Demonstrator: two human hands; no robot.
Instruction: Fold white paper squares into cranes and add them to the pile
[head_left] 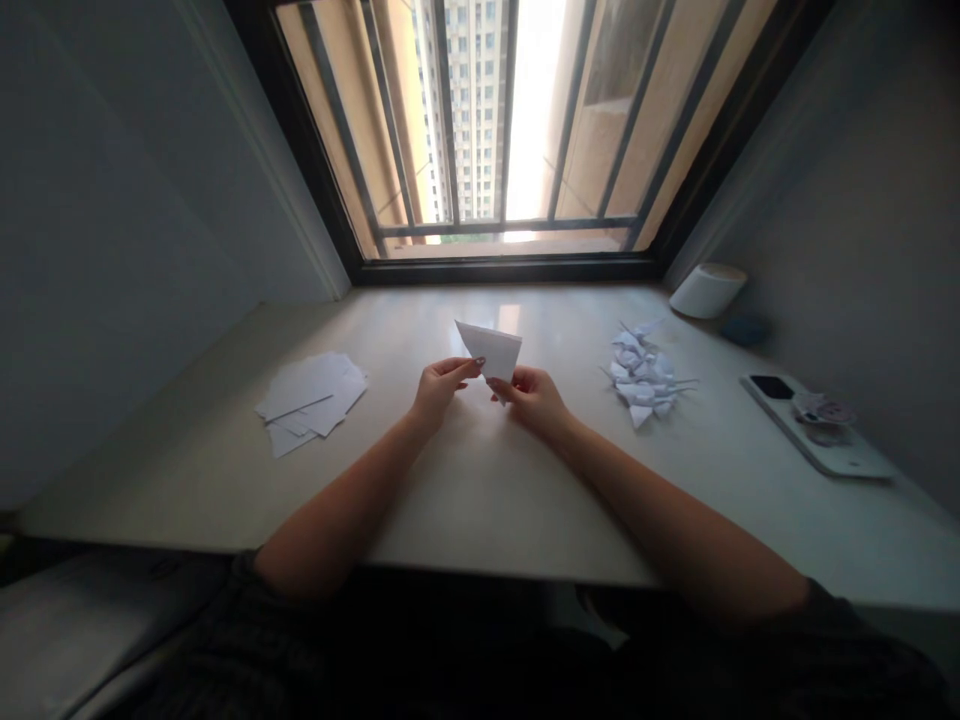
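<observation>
Both hands hold one folded sheet of white paper [495, 348] above the middle of the table. It looks like a triangle or kite shape, with its pointed corner toward the upper left. My left hand [441, 388] pinches the lower left edge between thumb and fingers. At the lower right, my right hand [534, 396] grips the paper, thumb on the near face; its other fingers are partly hidden behind it. Left of my hands lies a loose pile of flat white paper sheets [311, 392]. On the right is a heap of small folded white paper pieces [642, 375].
A white phone [847, 455] with a small decorated grip lies at the right side of the white table [480, 500]. Near the right wall stands a white rounded object [707, 290], with a bluish item [746, 330] beside it. A barred window [502, 270] closes off the back.
</observation>
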